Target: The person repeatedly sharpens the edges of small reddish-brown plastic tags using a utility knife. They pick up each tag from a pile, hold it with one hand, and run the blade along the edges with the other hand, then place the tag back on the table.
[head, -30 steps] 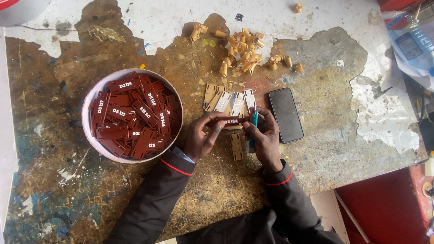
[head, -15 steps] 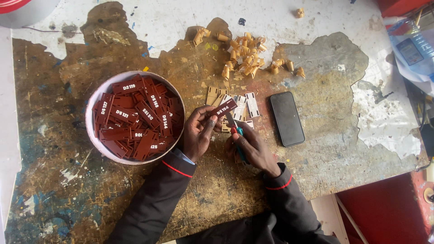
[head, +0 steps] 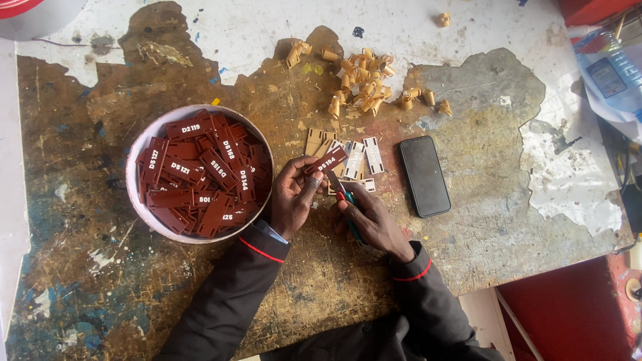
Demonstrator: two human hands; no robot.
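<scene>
We are pinching a dark red rectangular plastic tag with white lettering (head: 326, 161) between the left hand's (head: 292, 198) thumb and fingertips, holding it tilted just above the worn paint-flaked wooden workbench (head: 100, 281). The right hand (head: 371, 219) is clenching a small red-and-green-handled hand tool (head: 344, 200), with its tip touching the tag's lower edge.

Change from a second back: then the tag was lying low among the loose pieces with both hands flat over it; half a second later it was coming up, and now it is raised clear and angled toward the tool tip. Our read: the tag is being lifted off the pile for work on its edge with the tool.

All places relative to the tag:
- Just beneath and right: small cream and white flat plastic pieces (head: 354, 159), lying loose.
- Further right: a black smartphone (head: 424, 176), face up, apart from the pieces.
- Left, near: a round white bowl (head: 144, 144) filled with more dark red tags (head: 200, 177).
- Above, well apart: a scatter of tan curled plastic offcuts (head: 364, 83).
</scene>
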